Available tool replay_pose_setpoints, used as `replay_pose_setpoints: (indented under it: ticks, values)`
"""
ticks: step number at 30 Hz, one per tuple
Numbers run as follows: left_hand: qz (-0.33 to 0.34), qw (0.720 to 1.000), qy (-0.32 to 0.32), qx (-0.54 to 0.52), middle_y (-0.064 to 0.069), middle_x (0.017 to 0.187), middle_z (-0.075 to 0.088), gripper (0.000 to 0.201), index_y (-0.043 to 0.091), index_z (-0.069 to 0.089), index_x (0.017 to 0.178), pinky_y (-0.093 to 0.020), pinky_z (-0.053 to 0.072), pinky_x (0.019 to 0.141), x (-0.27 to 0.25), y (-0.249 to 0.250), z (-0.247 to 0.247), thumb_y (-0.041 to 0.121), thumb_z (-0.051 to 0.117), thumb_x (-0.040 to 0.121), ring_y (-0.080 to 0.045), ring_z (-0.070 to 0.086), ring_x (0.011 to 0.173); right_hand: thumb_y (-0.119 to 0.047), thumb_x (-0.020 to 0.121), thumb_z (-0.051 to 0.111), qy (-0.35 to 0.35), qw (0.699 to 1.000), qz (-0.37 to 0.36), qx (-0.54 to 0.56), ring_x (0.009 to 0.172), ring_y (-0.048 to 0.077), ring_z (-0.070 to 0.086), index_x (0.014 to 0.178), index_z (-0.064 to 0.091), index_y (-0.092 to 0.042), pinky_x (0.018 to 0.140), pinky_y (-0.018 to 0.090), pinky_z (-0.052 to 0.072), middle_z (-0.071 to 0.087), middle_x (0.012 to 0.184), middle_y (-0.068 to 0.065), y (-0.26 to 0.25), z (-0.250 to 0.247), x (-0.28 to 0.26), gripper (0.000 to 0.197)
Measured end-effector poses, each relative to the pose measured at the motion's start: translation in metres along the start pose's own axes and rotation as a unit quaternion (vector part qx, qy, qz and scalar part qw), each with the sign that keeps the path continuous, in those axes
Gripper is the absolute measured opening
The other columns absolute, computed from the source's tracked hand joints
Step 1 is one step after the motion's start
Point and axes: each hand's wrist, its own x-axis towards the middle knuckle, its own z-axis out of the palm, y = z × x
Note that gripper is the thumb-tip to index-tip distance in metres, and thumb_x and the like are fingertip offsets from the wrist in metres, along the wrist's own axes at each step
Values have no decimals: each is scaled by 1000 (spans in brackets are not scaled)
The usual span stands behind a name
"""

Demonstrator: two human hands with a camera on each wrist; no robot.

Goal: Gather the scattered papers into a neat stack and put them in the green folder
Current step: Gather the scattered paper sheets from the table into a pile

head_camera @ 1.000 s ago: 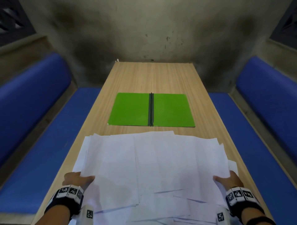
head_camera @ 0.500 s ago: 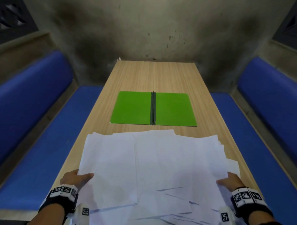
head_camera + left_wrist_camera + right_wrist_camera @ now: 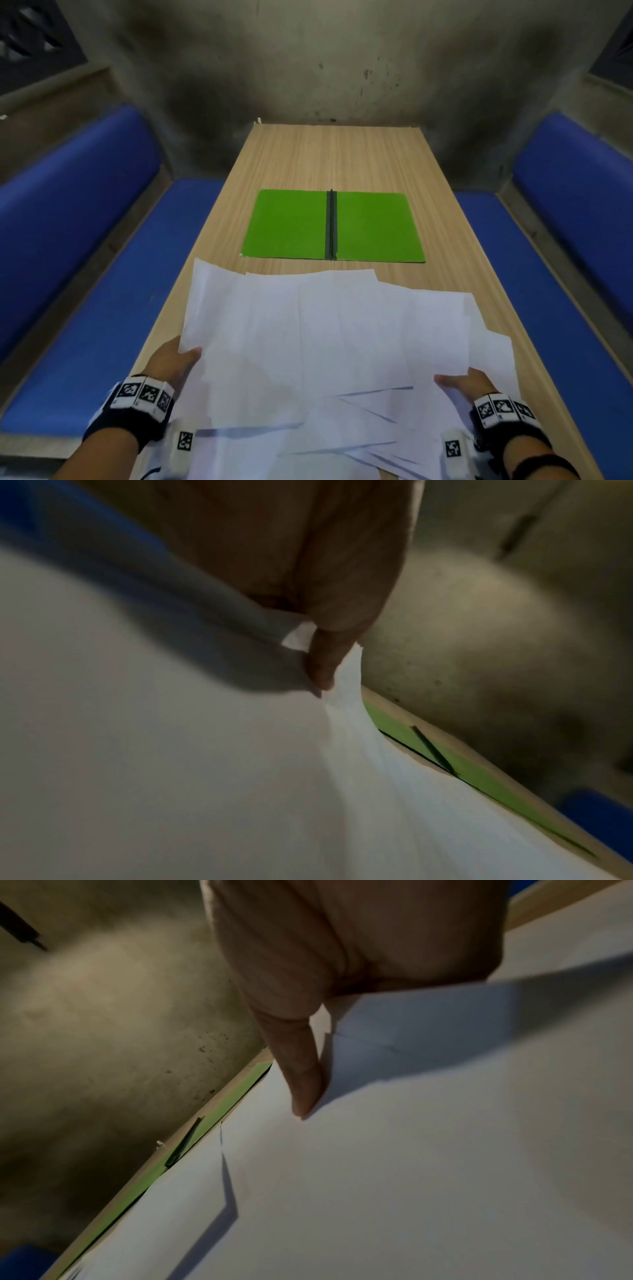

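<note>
A loose spread of white papers (image 3: 325, 342) covers the near half of the wooden table (image 3: 335, 157). My left hand (image 3: 178, 358) pinches the spread's left edge, thumb on top and fingers hidden underneath, and that side is raised. My right hand (image 3: 460, 380) pinches the right edge the same way. In the left wrist view my thumb (image 3: 323, 666) presses into the papers (image 3: 205, 777); in the right wrist view my thumb (image 3: 304, 1091) lies on the papers (image 3: 411, 1150). The green folder (image 3: 287, 226) lies open and flat just beyond the papers, dark spine in the middle, nothing on it.
Blue padded benches run along the left (image 3: 85, 274) and right (image 3: 548, 291) of the narrow table. A stained concrete wall closes the far end. Bare wood shows beyond the folder. Some sheets hang over the near edge.
Both hands have moved inward and slightly forward, squeezing the spread narrower. The left side of the papers has lifted, its far corner now closer to the folder.
</note>
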Motion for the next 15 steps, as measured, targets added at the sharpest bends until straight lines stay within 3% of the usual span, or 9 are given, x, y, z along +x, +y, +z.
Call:
replay_pose_setpoints:
  ticks: [2, 4, 7, 11, 15]
  values:
    - [58, 993, 49, 88, -22, 104, 63, 24, -4, 58, 108, -33, 36, 72, -2, 10, -8, 7, 54, 86, -27, 50, 81, -11, 69, 78, 9, 1000, 0, -20, 111, 37, 57, 117, 55, 11, 99, 39, 43, 61, 121, 25, -4, 0, -5, 57]
    - [96, 986, 80, 109, -25, 101, 64, 24, -3, 60, 107, -35, 37, 71, -4, 17, -19, 6, 55, 85, -34, 57, 87, -10, 72, 77, 10, 999, 7, -34, 112, 37, 56, 118, 54, 12, 97, 38, 42, 60, 122, 25, -12, -1, -15, 56]
    - [127, 985, 110, 45, -19, 96, 68, 19, 6, 65, 101, -42, 46, 79, -12, 31, -39, 10, 60, 82, -34, 63, 94, -8, 74, 74, 11, 999, 12, -49, 114, 38, 55, 117, 55, 13, 98, 37, 40, 59, 123, 26, -16, -1, -21, 52]
    - [167, 981, 99, -23, -7, 79, 68, 4, 19, 66, 79, -40, 47, 75, -30, 56, -64, 22, 68, 77, -23, 63, 78, -7, 74, 74, 17, 999, 9, -51, 113, 39, 55, 116, 55, 13, 97, 37, 40, 59, 123, 28, -15, 0, -21, 50]
    - [203, 973, 92, -67, -15, 72, 61, 11, 5, 63, 80, -30, 45, 61, -57, 89, -81, 15, 66, 81, -20, 55, 62, -7, 75, 73, 19, 999, 10, -47, 113, 40, 55, 116, 54, 14, 97, 38, 41, 58, 123, 28, -17, 0, -22, 50]
